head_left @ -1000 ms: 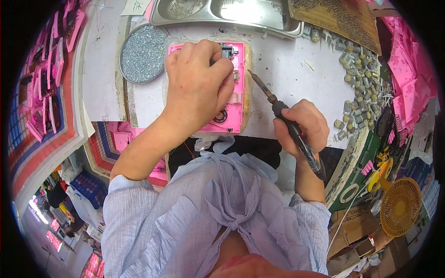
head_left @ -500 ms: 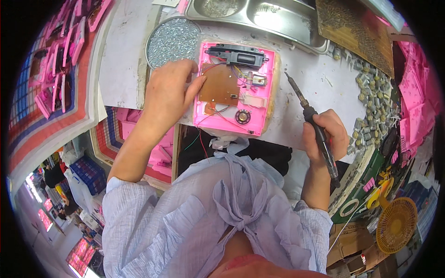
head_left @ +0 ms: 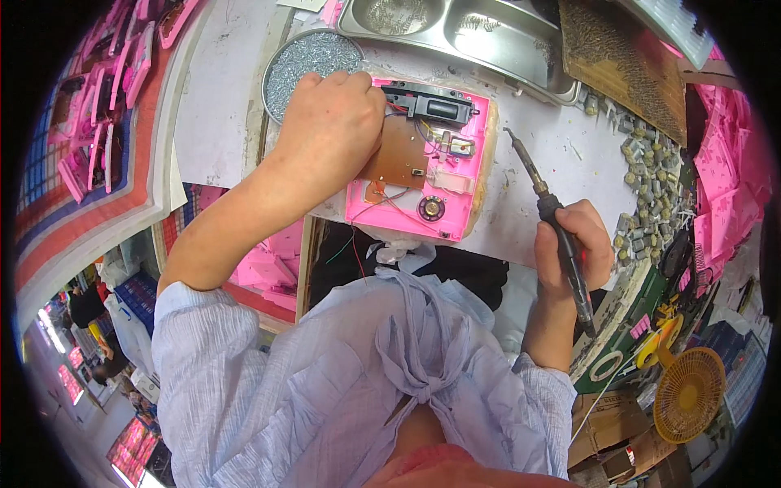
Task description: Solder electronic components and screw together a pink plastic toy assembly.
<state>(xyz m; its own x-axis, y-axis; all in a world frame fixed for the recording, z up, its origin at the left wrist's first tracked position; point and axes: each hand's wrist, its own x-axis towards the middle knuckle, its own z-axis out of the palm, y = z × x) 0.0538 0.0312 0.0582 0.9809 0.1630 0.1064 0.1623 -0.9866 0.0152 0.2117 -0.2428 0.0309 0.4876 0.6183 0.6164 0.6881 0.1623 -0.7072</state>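
Note:
An open pink plastic casing [head_left: 382, 213] lies on the bench before me. In it sit a brown circuit board [head_left: 399, 159], a black mechanism [head_left: 431, 104], a small motor [head_left: 460, 146], a round speaker [head_left: 431, 209] and thin wires. My left hand [head_left: 333, 122] is over the casing's upper left side, covering part of the board, its fingers curled closed. What they hold, if anything, is hidden. To the casing's right, my right hand [head_left: 578, 244] grips the black handle of a soldering iron [head_left: 553, 215]. Its thin metal tip points up and away, clear of the casing.
A round bowl of small screws [head_left: 305, 61] stands beyond my left hand. Behind the casing is a divided steel tray [head_left: 496, 61]. Several small motors [head_left: 643, 171] are piled at the right, near pink parts [head_left: 724, 171] and a yellow fan [head_left: 689, 394]. More pink casings [head_left: 106, 89] lie left.
My left hand has moved from the casing's left edge up and right, over the board, and its fingers have curled. The right hand with the soldering iron has barely moved.

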